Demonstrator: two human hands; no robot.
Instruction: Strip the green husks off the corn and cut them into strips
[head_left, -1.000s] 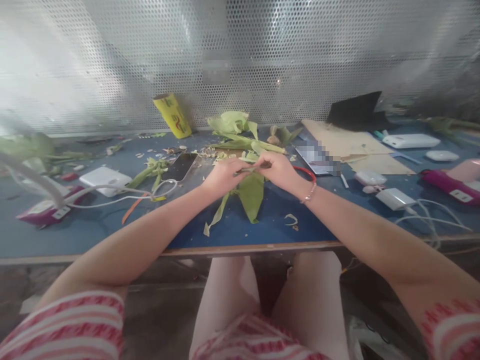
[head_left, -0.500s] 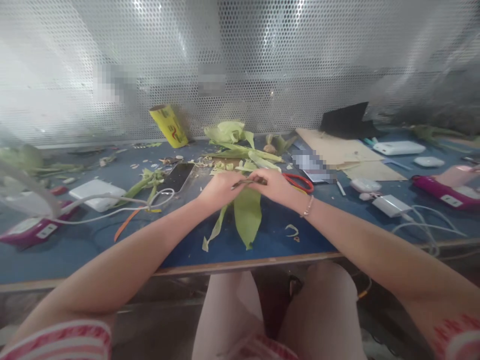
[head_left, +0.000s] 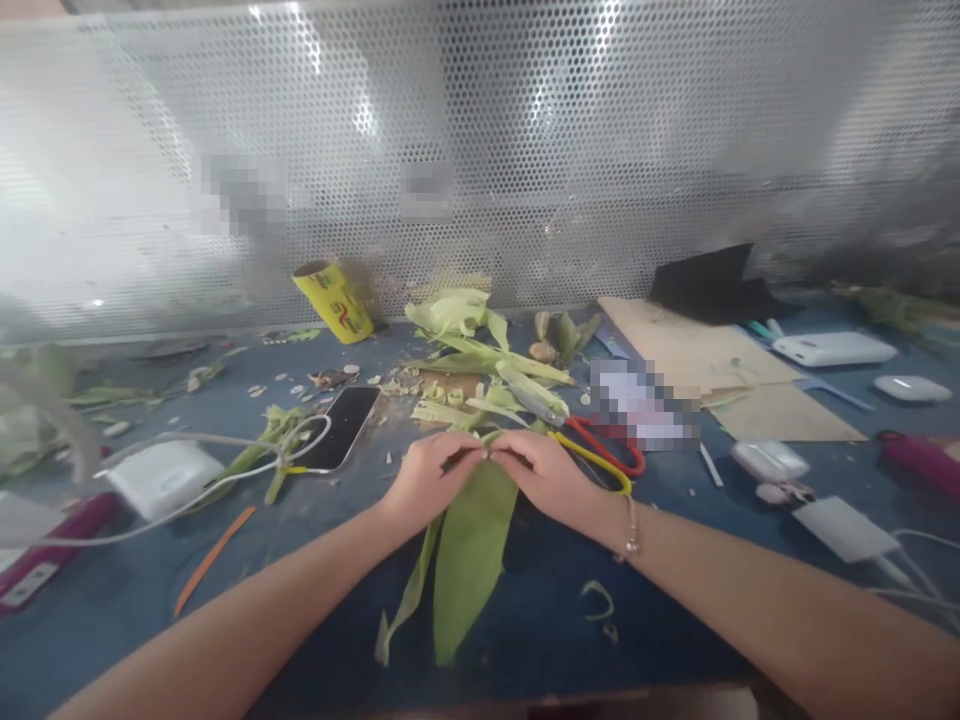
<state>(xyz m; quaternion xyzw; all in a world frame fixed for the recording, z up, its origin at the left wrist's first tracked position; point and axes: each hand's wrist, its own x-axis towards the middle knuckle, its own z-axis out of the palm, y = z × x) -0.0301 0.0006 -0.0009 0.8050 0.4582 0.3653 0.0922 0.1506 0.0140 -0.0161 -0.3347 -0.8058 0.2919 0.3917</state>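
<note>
A broad green corn husk leaf (head_left: 476,560) hangs down over the table's front, its top end pinched between the fingertips of both hands. My left hand (head_left: 435,475) is closed on the leaf's upper end from the left. Fingertip to fingertip with it, my right hand (head_left: 544,475) grips the same end from the right. A narrow, curled husk strip (head_left: 412,590) trails below my left hand. Just beyond the hands lie pale husk pieces (head_left: 450,405), and a pile of green husks (head_left: 457,315) stands farther back. Red looped handles (head_left: 611,445) lie right of my right hand, beside a yellow loop.
A phone (head_left: 349,425), white cable and white box (head_left: 161,475) lie to the left. Behind them leans a yellow tube (head_left: 334,300) near the perforated metal panel (head_left: 510,180). Cardboard (head_left: 690,340), a white case (head_left: 771,462) and a charger (head_left: 847,527) occupy the right.
My view has tilted up and come closer, so the table fills more of it and my legs have mostly left the picture. Both hands remain together at the leaf's top.
</note>
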